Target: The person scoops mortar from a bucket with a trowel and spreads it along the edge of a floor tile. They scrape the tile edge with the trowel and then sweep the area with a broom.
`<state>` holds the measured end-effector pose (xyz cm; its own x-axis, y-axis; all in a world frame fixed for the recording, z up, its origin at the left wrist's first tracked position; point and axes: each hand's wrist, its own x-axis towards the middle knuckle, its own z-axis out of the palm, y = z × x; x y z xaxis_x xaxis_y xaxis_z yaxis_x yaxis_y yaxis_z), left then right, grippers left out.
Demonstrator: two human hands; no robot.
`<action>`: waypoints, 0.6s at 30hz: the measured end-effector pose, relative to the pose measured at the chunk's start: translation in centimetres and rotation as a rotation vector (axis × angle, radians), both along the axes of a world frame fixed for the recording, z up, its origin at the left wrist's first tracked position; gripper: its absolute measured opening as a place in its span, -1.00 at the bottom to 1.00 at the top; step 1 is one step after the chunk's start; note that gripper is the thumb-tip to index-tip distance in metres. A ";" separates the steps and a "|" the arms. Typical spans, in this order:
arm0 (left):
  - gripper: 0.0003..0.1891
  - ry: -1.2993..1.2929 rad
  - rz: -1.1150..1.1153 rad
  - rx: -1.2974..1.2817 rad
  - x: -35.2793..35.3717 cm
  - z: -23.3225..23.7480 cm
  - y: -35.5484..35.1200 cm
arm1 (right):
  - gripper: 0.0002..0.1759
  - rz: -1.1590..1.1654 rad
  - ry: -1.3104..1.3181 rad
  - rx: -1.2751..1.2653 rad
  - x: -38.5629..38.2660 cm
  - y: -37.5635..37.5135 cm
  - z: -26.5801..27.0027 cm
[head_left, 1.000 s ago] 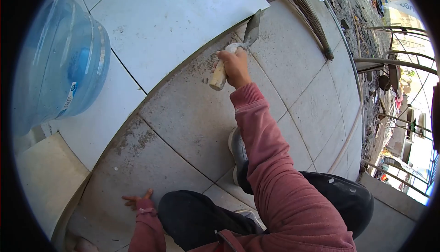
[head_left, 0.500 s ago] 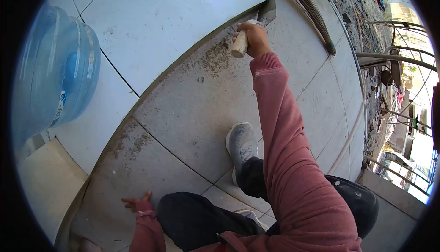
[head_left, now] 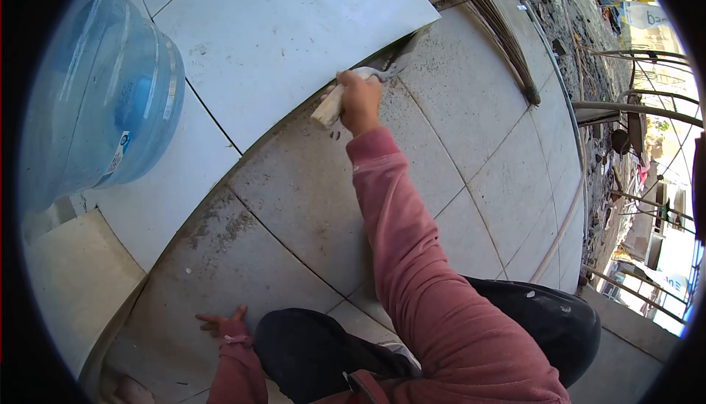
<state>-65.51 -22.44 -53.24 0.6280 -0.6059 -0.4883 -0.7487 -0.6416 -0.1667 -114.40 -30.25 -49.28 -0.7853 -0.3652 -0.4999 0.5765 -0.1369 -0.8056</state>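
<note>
My right hand is closed around the pale wooden handle of a trowel. Its metal neck points away toward the foot of the white tiled step; the blade is partly hidden and blurred beneath the step's edge. Grey dirt lies scattered on the floor tiles around the trowel. At the lower left, my left hand rests on the dusty tiles beside my knee, fingers spread, with nothing in it.
A large blue water bottle lies on the step at the left, near a cream-coloured panel. A stick broom lies at the upper right. Beyond the tiles' right edge are rubble and curved metal bars.
My right hand has drawn the trowel back to the left along the step's edge. My left hand stays on the floor. The forearm now covers the shoe that showed before.
</note>
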 end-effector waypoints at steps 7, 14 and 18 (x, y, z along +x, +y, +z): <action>0.32 -0.112 -0.101 0.101 0.9 -1.1 0.2 | -0.76 0.041 0.039 0.060 0.3 0.9 0.4; 0.39 -0.060 -0.064 0.035 1.6 -1.1 0.6 | -0.74 0.112 -0.121 -0.018 -10.7 2.1 0.8; 0.37 -0.141 -0.084 0.123 0.9 -1.2 0.0 | -0.74 0.122 0.008 0.145 -4.8 0.6 2.6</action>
